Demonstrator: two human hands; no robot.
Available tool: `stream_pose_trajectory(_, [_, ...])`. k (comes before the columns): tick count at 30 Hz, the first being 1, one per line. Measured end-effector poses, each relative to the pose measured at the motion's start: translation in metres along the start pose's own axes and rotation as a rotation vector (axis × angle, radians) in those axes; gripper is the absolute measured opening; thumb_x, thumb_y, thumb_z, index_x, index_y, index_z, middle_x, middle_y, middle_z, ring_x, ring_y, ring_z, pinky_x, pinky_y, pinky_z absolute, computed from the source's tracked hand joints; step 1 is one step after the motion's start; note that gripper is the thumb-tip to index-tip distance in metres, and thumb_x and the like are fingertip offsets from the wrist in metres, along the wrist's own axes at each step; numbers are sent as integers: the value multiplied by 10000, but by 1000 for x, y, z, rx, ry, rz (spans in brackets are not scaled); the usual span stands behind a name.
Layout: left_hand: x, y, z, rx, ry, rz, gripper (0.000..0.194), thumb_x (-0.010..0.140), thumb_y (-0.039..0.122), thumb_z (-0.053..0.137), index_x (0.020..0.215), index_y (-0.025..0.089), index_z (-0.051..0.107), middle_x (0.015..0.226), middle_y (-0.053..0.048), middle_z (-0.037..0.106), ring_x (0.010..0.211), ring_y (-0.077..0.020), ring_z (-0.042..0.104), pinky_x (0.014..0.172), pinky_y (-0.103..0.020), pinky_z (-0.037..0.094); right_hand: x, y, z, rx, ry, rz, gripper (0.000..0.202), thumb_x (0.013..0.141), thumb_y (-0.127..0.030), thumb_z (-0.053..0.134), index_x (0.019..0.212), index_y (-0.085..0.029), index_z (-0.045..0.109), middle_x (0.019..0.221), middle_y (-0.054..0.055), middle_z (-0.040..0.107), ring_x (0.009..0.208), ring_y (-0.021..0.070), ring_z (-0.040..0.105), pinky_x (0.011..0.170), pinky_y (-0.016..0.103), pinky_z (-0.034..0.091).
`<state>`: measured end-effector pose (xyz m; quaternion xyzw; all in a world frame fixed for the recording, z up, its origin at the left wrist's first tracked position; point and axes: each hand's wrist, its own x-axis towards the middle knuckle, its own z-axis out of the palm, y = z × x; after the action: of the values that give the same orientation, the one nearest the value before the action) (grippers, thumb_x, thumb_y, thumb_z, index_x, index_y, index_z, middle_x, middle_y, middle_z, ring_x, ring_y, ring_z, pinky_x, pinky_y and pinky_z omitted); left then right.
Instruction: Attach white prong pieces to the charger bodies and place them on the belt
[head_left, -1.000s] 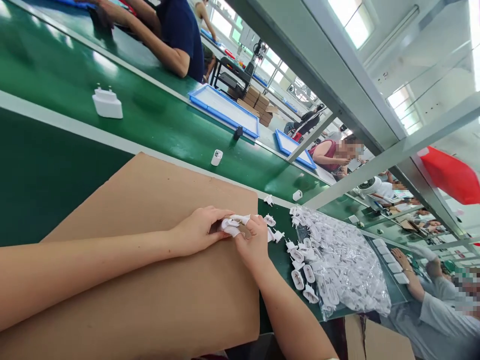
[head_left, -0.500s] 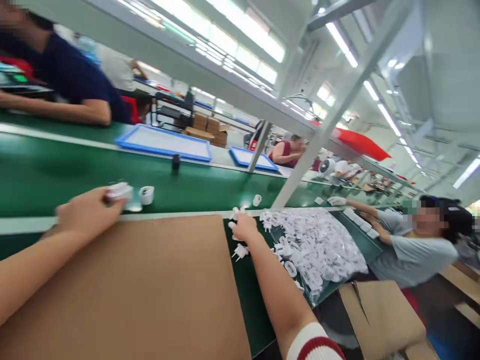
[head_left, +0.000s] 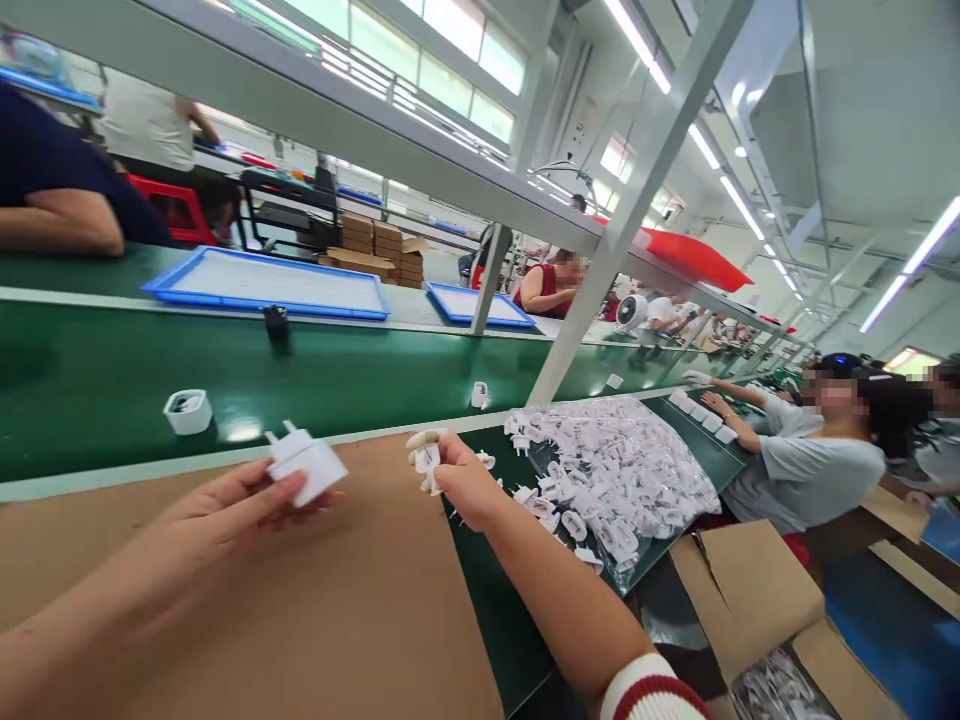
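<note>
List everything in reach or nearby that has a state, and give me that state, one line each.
Left hand: fingers closed on the charger.
Charger: held up, tilted, pins out.
Right hand: fingers closed on the plug part.
Plug part: held, off the table.
Large shell: standing, open end up.
Bag: bulging, plug parts inside.
Box: flaps open, parts inside.
Sheet: lying flat.

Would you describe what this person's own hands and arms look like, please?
The left hand looks bare. The right hand may have pale covers on its fingers; that arm has a white ribbed cuff with a dark red band.
</note>
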<state>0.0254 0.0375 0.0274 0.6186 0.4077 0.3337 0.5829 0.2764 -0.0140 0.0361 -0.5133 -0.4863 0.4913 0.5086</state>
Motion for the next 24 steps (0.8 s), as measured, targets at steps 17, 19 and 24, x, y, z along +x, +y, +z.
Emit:
stream_pose_trajectory(17, [-43, 7, 28, -156, -297, 103, 523, 942, 605, 659, 1324, 249, 678, 1008, -63, 745, 879, -210, 678, 824, -275, 607, -46, 2, 31, -579, -153, -835, 649, 915, -214, 664, 1519, -330, 457, 1386, 96, 593, 1276, 235, 614, 1069, 366, 540])
stream_pose_trajectory(19, [-46, 0, 29, -96, -250, 127, 534, 953, 593, 646, 1379, 271, 648, 1139, -82, 749, 985, -249, 706, 892, -304, 620, -49, 1, 32, -576, -173, -867, 667, 896, -164, 627, 1521, -317, 452, 1395, 96, 602, 1292, 231, 612, 1068, 348, 541])
stream_pose_trajectory(24, [-58, -16, 34, 58, -69, 466, 634, 1008, 397, 601, 1598, 393, 368, 1468, -96, 613, 1217, -313, 682, 958, -383, 642, -59, -3, 35, -523, -59, -866, 691, 873, -124, 584, 1516, -342, 453, 1380, 88, 617, 1251, 248, 636, 1030, 369, 558])
